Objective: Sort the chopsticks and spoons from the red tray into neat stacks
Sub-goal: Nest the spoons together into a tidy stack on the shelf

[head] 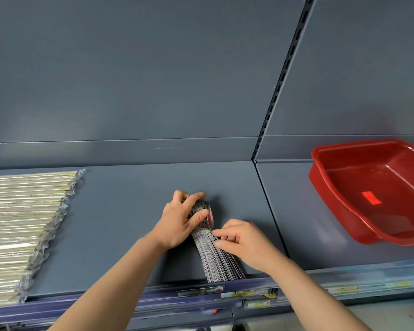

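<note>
A tight stack of dark grey spoons (213, 256) lies on the shelf near its front edge, bowls at the far end and handles fanned toward me. My left hand (179, 220) grips the bowl end, thumb over the top. Beside it, my right hand (242, 240) pinches the handles at mid-length from the right side. A wide layered stack of pale chopsticks in clear wrappers (26, 225) fills the shelf's left part. The red tray (359, 230) stands at the right; no utensils show inside it, only a red label on its bottom.
The grey-blue shelf (120, 230) has a back panel behind it and a slotted upright post (280, 84) at the joint between two sections. A price-label rail (249, 295) runs along the front edge.
</note>
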A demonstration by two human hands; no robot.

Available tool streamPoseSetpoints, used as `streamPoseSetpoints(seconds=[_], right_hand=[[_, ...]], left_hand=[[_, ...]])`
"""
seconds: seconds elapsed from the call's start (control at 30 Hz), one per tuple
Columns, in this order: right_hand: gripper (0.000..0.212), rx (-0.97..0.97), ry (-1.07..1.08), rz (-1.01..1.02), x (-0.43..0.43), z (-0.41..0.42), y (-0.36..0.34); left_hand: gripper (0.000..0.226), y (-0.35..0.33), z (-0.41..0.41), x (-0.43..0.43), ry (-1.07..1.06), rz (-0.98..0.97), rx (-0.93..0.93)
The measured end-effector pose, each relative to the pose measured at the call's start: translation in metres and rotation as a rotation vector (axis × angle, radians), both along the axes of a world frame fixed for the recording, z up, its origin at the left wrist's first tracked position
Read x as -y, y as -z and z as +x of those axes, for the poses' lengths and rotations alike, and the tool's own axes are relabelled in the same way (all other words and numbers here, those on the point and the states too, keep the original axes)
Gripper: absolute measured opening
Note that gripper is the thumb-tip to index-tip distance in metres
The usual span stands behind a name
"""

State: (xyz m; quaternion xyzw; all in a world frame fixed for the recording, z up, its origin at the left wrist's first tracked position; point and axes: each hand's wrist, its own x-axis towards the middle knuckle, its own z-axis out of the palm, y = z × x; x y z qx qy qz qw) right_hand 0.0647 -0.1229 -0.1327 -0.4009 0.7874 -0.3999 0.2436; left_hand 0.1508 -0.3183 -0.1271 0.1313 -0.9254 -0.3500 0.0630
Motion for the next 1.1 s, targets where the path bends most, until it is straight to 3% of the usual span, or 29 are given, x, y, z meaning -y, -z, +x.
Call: streamPoseSetpoints(seconds=[0.7,1.1], right_hand=[[0.027,-0.185,0.077,-0.027,-0.005,0.007,-0.005],[0.020,-0.213,0.131,-0.034,-0.006,0.005,-0.005]], left_hand=[[0.056,-0.008,0.014,0.006,-0.045,0.114,0.004],[0.031,-0.009,0.018,0.013,-0.123,0.113,-0.019]])
